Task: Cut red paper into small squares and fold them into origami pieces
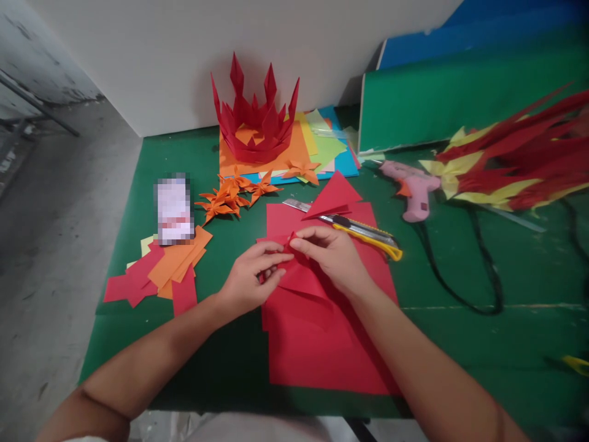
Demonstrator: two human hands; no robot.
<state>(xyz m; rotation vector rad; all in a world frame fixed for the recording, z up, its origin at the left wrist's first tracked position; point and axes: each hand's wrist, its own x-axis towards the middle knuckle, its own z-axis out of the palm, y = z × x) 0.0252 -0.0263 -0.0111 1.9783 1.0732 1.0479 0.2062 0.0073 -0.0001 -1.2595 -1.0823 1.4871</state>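
Note:
A small folded piece of red paper [289, 244] is pinched between both hands above a stack of red paper sheets [322, 356]. My left hand [254, 271] grips its left side with closed fingers. On the right side, my right hand [335, 256] holds it between thumb and forefinger. The fingers hide much of its shape. Just beyond my right hand lies a utility knife [354, 231] with a yellow handle and its blade out. A red paper triangle [337, 193] rests behind the knife, partly on the red sheets.
A red paper crown [257, 146] stands on coloured sheets at the back, near several orange paper flowers [225, 197]. Left are a blurred-out phone [173, 209] and paper strips [177, 264]. A pink glue gun [414, 187] with a black cord and red-yellow paper streamers [519, 153] lie right.

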